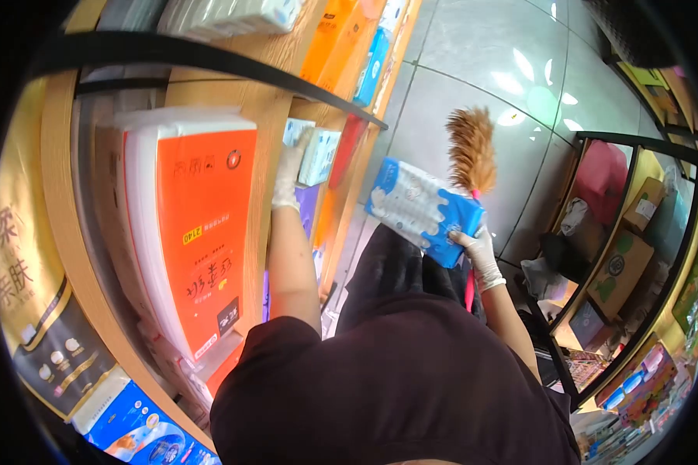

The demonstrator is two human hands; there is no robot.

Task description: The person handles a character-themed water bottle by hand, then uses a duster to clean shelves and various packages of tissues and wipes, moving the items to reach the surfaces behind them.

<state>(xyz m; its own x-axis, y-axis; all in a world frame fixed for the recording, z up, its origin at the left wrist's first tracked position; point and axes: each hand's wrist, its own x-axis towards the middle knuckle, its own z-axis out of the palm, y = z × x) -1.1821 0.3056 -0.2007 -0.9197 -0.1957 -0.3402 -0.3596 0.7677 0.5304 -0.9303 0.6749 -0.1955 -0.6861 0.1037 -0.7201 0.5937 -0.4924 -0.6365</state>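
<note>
My left hand [288,172], in a white glove, reaches into a shelf compartment on the left. Its fingers lie stretched along the side of a small white and blue tissue pack [319,157]; their tips are partly hidden. In front of my body, my right hand [478,249], also gloved, is closed on a larger blue and white tissue pack [415,203], its thumb on the wrapper. The same hand keeps a feather duster [471,149] with brown feathers and a pink handle, which passes behind the pack and hand.
A large orange and white paper pack [209,225] fills the nearer compartment. A black rail [209,62] crosses the shelf front. Grey floor tiles [442,46] lie beyond. To the right stands a black-framed rack [636,147] with cardboard boxes [622,275] and bags.
</note>
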